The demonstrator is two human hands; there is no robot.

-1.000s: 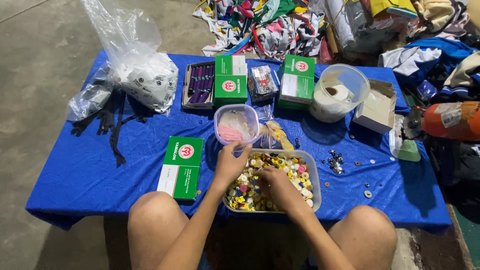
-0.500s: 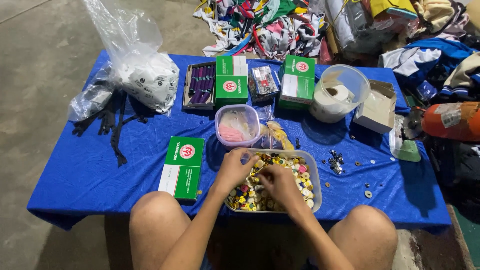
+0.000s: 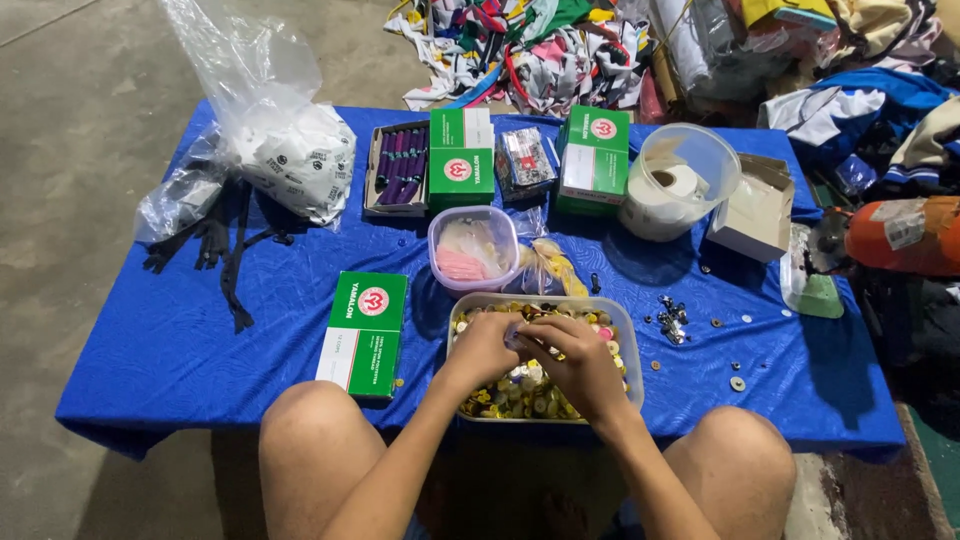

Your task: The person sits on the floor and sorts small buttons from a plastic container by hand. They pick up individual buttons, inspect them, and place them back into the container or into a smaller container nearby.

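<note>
The fingers [image 3: 528, 338] of both hands are curling together over a clear tray of coloured buttons [image 3: 612, 318]; whether they are pinching a button cannot be told. The left hand [image 3: 487, 347] and right hand [image 3: 580, 368] are touching each other above the tray, which is sitting at the near edge of the table [image 3: 180, 340], covered in blue cloth. Just behind the tray, a small tub of pink pieces [image 3: 472, 250] is standing. A green box [image 3: 366, 331] is lying to the left of the tray.
</note>
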